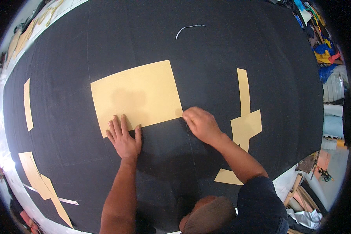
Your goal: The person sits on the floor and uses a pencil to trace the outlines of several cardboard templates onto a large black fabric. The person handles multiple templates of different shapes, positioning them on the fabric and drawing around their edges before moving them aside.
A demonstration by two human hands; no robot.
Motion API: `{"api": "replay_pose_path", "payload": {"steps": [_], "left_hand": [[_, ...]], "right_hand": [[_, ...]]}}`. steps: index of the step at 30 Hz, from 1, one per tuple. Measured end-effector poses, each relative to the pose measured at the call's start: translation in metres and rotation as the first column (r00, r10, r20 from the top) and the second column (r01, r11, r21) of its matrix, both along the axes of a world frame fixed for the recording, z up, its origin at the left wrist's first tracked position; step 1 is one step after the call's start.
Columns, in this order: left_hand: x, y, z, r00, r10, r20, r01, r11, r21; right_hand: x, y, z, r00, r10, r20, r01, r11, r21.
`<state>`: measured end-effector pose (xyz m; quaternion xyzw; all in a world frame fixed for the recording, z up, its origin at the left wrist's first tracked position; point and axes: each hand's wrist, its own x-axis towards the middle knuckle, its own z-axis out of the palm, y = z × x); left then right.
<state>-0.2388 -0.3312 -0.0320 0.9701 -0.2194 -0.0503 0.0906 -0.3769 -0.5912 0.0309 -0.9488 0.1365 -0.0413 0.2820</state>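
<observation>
A large tan paper pattern piece (pixel 144 87), four-sided, lies flat on black fabric (pixel 214 50). My left hand (pixel 123 138) is spread on its near edge, fingertips on the paper and palm over the fabric. At the piece's near right corner is my right hand (pixel 201 124), its fingers closed and pinched against the edge. Whatever those fingers may hold is hidden. A thin pale line runs along the fabric near this corner.
More tan pattern pieces lie on the right (pixel 246 126), beside my right forearm (pixel 231 176), and on the left (pixel 39 175). A white strip (pixel 68 201) lies near left. A pale curved strip (pixel 189 27) is at the back. Coloured cloth (pixel 325 50) and rolls (pixel 296 185) are beyond the right edge.
</observation>
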Motion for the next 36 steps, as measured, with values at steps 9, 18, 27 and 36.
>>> {"api": "replay_pose_path", "payload": {"steps": [9, 18, 27, 36], "left_hand": [[-0.001, 0.000, 0.000, 1.000, -0.007, 0.011, 0.007, 1.000, -0.006], [-0.002, 0.001, -0.001, 0.999, -0.012, 0.033, 0.013, 1.000, -0.007], [0.000, 0.001, -0.001, 0.999, -0.012, 0.044, 0.012, 1.000, 0.002], [-0.003, 0.001, -0.005, 0.998, -0.023, 0.066, 0.026, 0.999, -0.044]], "right_hand": [[0.129, -0.067, -0.027, 0.944, -0.212, 0.251, 0.197, 0.977, 0.083], [0.153, -0.079, -0.042, 0.947, -0.232, 0.222, 0.230, 0.973, 0.036], [0.116, -0.063, -0.033, 0.995, 0.034, 0.094, -0.013, 0.977, -0.215], [-0.022, 0.005, -0.023, 0.985, 0.129, 0.117, -0.109, 0.980, -0.167]]}}
